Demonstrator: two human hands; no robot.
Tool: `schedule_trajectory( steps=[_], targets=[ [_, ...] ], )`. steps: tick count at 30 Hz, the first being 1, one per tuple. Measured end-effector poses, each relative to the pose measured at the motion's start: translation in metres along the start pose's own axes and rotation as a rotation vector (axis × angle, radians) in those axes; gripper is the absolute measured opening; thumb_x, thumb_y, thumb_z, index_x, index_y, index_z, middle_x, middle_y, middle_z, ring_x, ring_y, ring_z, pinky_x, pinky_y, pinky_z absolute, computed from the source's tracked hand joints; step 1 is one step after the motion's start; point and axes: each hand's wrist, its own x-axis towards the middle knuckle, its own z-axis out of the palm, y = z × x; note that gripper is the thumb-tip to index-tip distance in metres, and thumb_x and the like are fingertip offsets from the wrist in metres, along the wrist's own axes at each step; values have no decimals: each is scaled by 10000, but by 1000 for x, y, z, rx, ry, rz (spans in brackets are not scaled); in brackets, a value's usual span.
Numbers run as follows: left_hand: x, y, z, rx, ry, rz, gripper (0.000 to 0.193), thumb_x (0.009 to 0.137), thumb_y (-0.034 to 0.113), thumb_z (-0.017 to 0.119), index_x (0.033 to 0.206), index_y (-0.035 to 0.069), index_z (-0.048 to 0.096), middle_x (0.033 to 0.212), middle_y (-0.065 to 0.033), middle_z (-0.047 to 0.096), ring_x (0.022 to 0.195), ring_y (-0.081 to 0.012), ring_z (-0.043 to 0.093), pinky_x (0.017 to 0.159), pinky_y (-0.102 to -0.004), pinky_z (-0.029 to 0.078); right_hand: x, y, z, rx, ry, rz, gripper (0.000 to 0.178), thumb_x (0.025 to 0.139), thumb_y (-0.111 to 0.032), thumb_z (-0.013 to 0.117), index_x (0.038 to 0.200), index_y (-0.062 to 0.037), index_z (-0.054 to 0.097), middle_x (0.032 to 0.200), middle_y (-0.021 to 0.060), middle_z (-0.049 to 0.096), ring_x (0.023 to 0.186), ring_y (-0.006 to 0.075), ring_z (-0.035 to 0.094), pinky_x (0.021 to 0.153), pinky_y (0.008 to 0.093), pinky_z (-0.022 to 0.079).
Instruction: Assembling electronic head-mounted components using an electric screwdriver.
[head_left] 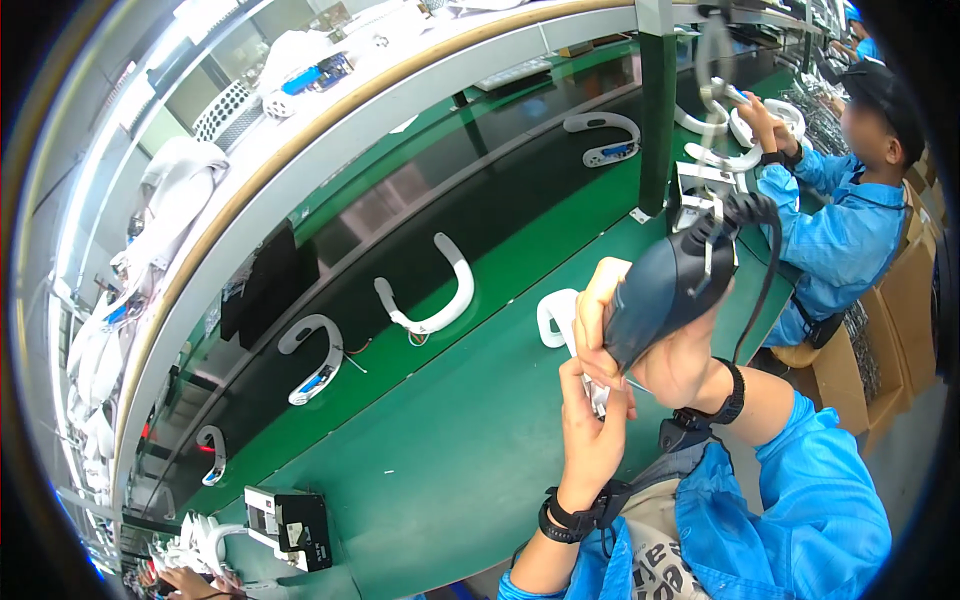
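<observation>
My right hand [672, 362] is wrapped round a dark, corded electric screwdriver [655, 300], held at a tilt with its lower end over the work in my other hand. Closed below it, my left hand [594, 432] grips a white curved housing [546, 322], whose looped end sticks out to the left past my fingers. Both hands meet above the green bench. My fingers and the tool's body hide most of the housing and the point where the screwdriver meets it.
Ahead runs a dark conveyor strip [385, 215] bearing several white U-shaped housings [462, 290]. A shelf [300, 150] piled with white parts overhangs it. A green post [655, 120] stands beyond my hands. A black-and-white box [300, 530] sits lower left. One co-worker [835, 230] works at right, beside cardboard boxes [900, 330].
</observation>
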Motion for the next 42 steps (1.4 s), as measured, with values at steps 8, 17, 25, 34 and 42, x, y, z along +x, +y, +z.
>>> schedule_trajectory(
  steps=[8,17,25,34,42],
  targets=[
    [-11,15,-39,-297,-135,-105,471,1046,303,476,1451,87,372,1034,-168,665,925,-250,687,863,-389,551,-35,-21,-54,42,111,-423,862,979,-856,260,1265,-58,418,720,111,591,543,203,604,510,326,531],
    [0,48,-73,-166,-467,-222,830,1078,581,283,1696,51,123,1521,-285,538,1434,-359,516,1202,-474,340,-97,27,-78,-940,631,-337,688,992,-65,630,1577,56,290,1553,219,436,1464,316,426,1209,439,333],
    [-8,65,-68,-277,-409,-327,795,1116,593,235,1714,123,3,1717,-280,204,1574,-414,284,1280,-516,225,-112,18,15,-1206,46,-378,242,784,-77,822,986,-72,688,886,81,649,773,265,630,686,378,488],
    [-9,68,-79,-434,-452,-365,797,1112,615,213,1715,142,-4,1691,-309,249,1577,-407,272,1283,-506,209,-101,48,44,-1034,152,-19,137,873,-85,784,963,-32,694,781,47,672,622,159,624,584,307,473],
    [-13,71,-85,-345,-440,-325,792,1105,628,211,1719,162,28,1562,-316,456,1486,-400,426,1243,-500,278,-106,24,27,-82,-176,758,150,1018,-151,700,972,-11,673,815,25,696,629,68,628,577,228,485]
  ],
)
